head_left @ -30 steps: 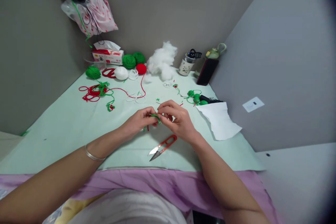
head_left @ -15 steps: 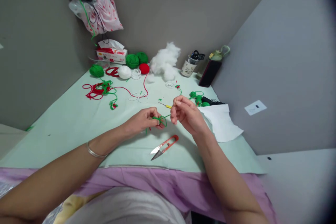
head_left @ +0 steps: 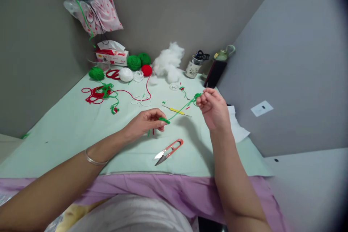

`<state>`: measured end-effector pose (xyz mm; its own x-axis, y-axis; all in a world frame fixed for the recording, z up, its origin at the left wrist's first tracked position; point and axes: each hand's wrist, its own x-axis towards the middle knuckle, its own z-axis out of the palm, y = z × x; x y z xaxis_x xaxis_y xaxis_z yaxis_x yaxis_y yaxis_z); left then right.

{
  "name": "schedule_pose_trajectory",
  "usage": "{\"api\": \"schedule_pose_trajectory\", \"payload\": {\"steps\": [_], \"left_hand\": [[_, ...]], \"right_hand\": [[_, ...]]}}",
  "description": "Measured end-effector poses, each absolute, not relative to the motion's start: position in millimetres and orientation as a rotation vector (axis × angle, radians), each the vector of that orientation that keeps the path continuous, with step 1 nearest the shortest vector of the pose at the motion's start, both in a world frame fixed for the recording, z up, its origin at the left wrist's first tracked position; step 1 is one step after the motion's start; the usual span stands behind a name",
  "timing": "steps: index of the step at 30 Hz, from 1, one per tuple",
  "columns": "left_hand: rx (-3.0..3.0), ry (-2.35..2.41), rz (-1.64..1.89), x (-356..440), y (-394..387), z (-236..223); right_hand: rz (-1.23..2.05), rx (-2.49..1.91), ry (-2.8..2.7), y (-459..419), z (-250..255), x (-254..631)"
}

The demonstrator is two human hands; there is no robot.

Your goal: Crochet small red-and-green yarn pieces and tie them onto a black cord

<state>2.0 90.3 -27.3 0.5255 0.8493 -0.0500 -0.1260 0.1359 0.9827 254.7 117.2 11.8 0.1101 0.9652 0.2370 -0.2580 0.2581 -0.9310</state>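
- A red and green yarn tangle (head_left: 99, 93) is spread on the table (head_left: 67, 134), just in front of a green yarn ball (head_left: 96, 73).
- A tissue box (head_left: 112, 58) is set against the wall; a white yarn ball (head_left: 125, 75) and a red yarn ball (head_left: 146, 70) are placed in front and to its right.
- The small green crocheted piece (head_left: 164, 120) is held above the table, clamped between the thumb and fingers of the left hand (head_left: 148, 121).
- Red-handled snips (head_left: 169, 151) are laid below it, blades spread apart and pointed to the lower left.
- White stuffing (head_left: 168, 63) is heaped at the back.
- A yellow-handled hook (head_left: 176, 111) is crossed from above by a green strand (head_left: 182, 108).
- The strand is drawn from the piece to the right hand (head_left: 216, 112), where it is pinched between closed fingertips.
- A phone (head_left: 215, 74) is leaned upright against a bottle (head_left: 222, 55).
- White paper (head_left: 239, 127) is partly hidden by the right hand's arm.
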Motion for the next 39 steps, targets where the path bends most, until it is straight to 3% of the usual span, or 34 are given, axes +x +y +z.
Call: {"api": "schedule_pose_trajectory", "payload": {"steps": [3,11,23,39], "left_hand": [[1.214,0.731,0.845,2.1,91.1,-27.0],[1.278,0.772,0.857,0.0,92.1,-26.8],[1.296,0.796,0.816,-0.8,91.2,-26.3],[1.302,0.727,0.811,-0.3,90.8,-27.0]], "right_hand": [[1.083,-0.921,-1.416,107.4,12.5,243.7],[0.644,-0.957,-2.089,94.0,8.7,227.7],[0.498,-0.957,-2.186,92.7,7.3,227.9],[0.590,-0.922,-2.200,91.9,7.1,225.3]]}}
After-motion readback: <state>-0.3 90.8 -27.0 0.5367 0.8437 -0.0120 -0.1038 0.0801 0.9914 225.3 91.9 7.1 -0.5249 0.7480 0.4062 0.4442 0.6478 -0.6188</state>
